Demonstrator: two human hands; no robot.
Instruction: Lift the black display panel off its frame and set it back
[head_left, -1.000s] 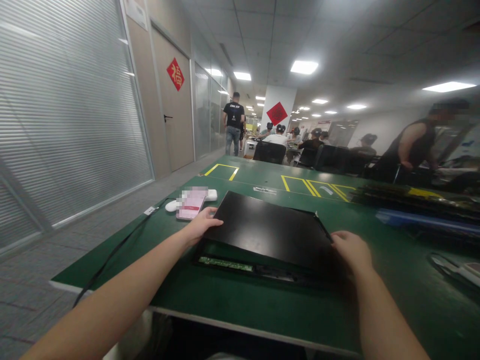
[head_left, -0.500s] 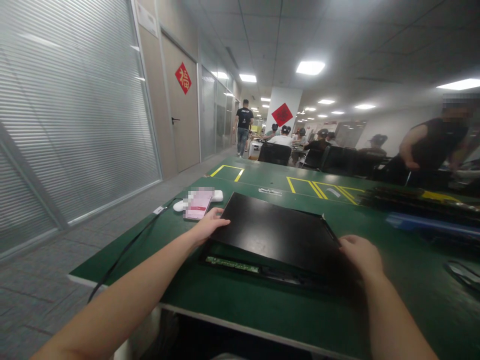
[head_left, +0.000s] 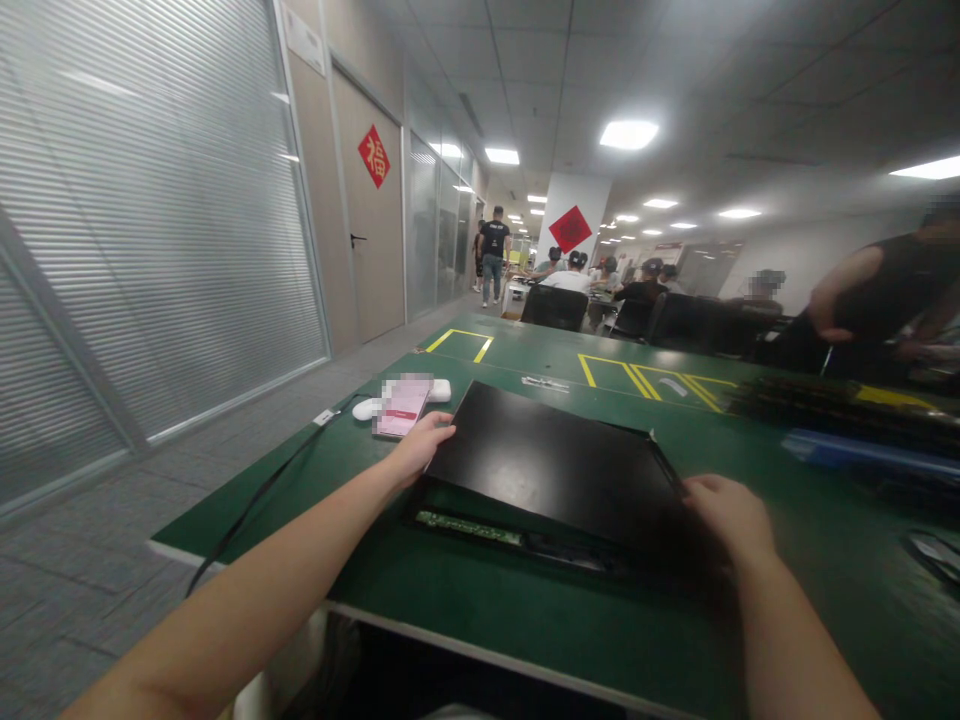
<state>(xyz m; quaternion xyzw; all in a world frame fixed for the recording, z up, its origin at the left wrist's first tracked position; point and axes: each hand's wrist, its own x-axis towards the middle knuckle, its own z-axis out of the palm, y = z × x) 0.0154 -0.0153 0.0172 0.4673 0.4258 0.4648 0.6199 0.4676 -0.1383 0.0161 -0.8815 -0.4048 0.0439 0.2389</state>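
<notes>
A flat black panel [head_left: 547,460] lies on the green table [head_left: 480,610], its near edge raised over a dark frame with a green circuit strip [head_left: 469,528] showing beneath. My left hand [head_left: 421,444] grips the panel's left edge, thumb on top. At the panel's right near corner my right hand [head_left: 726,515] is curled around the edge. Both hands hold the panel slightly tilted above the frame.
A pink phone [head_left: 403,405] and a white device [head_left: 367,408] with a black cable [head_left: 259,497] lie left of the panel. Yellow tape boxes [head_left: 645,380] mark the far tabletop. Dark stacked parts [head_left: 840,405] sit at right. A person [head_left: 877,300] leans there; others sit farther back.
The view has shifted a little to the left and up. Both hands keep the same hold on the panel, which has hardly moved.
</notes>
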